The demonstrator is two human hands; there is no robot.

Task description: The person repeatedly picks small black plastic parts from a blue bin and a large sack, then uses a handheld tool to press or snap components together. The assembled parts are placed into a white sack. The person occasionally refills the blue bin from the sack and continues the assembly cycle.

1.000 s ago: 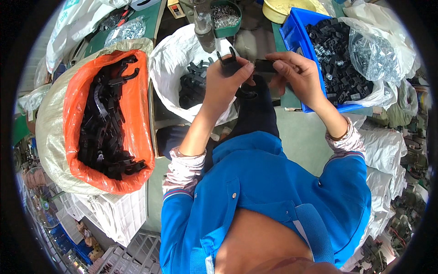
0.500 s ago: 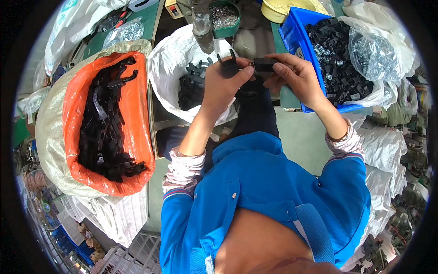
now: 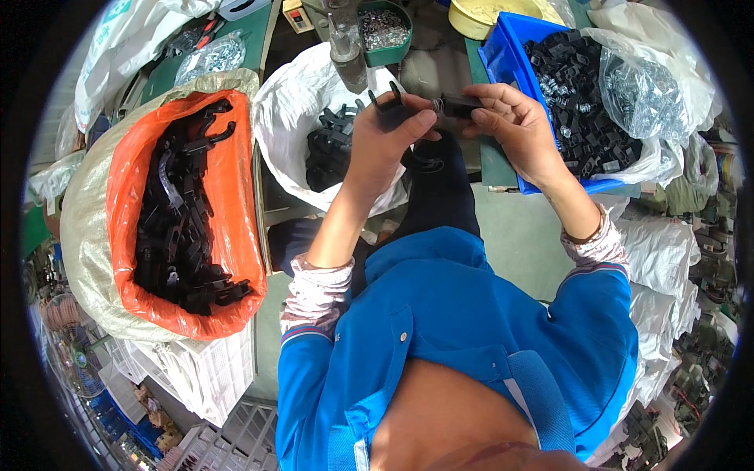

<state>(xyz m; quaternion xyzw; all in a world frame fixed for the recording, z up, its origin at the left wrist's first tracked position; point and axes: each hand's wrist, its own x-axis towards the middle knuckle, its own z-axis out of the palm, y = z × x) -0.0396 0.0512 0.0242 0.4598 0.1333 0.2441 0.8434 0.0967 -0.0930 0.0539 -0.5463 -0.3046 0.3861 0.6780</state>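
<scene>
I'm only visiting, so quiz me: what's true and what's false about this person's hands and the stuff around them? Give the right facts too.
1. The left hand holds a black forked part. True.
2. The right hand is empty. False: it holds a small black block.
3. A metal coil shows between the two hands. True.
4. The blue bin is on the person's left. False: it is on the right.
5. The orange-lined sack has black parts in it. True.
6. The white bag is closed. False: it is open, with black parts inside.
</scene>
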